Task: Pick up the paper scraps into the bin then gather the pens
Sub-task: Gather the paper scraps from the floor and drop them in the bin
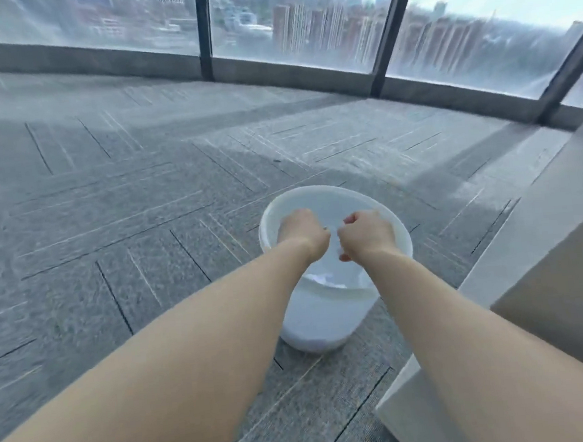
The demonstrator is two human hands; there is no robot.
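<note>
Hands meet over the white bin (pixel 330 196) on the carpet: left hand (pixel 303 232) and right hand (pixel 367 232) are both curled, their grip on anything impossible to tell. Pale scraps (pixel 327 281) apparently lie inside; no pens visible, so gathering remains.

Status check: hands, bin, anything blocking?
Left hand and right hand both fisted over the white bin. Some white paper down inside; contents of fists hidden. No pens in view. Carpet around bin clear.
</note>
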